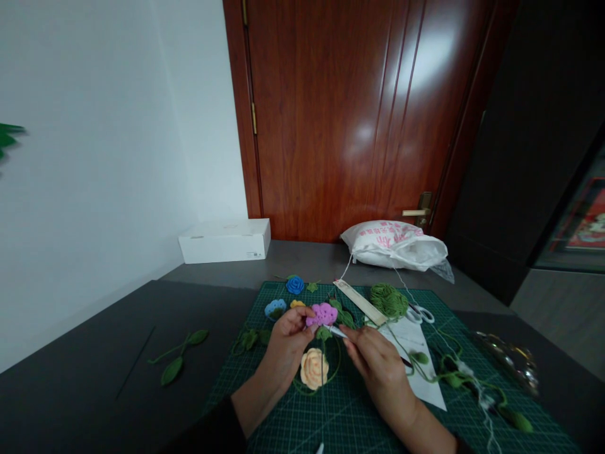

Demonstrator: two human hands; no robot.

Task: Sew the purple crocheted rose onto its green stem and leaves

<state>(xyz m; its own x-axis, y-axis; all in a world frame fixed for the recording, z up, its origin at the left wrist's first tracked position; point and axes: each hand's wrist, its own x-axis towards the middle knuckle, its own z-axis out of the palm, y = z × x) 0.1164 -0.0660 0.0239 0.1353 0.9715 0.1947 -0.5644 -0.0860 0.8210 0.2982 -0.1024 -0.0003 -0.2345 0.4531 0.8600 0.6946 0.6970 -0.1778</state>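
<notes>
Pink crochet flower [321,314] sits pinched in the left hand [286,350], at lower middle of frame; the right hand [378,366] pinches a thin crochet hook [336,331] just beside it (grip pressed together), above a green cutting mat [350,416] and a peach crochet rose [314,369].

Left hand [286,347] pinching pink crochet flower [322,314], right hand [378,369] holding crochet hook [336,331], green cutting mat [350,422] beneath

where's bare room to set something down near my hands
Bare green cutting mat shows between the peach crochet rose and right forearm. Dark tabletop shows left of the green crochet leaf stem. Crowded: upper mat, around the pink crochet flower and green yarn ball.
</notes>
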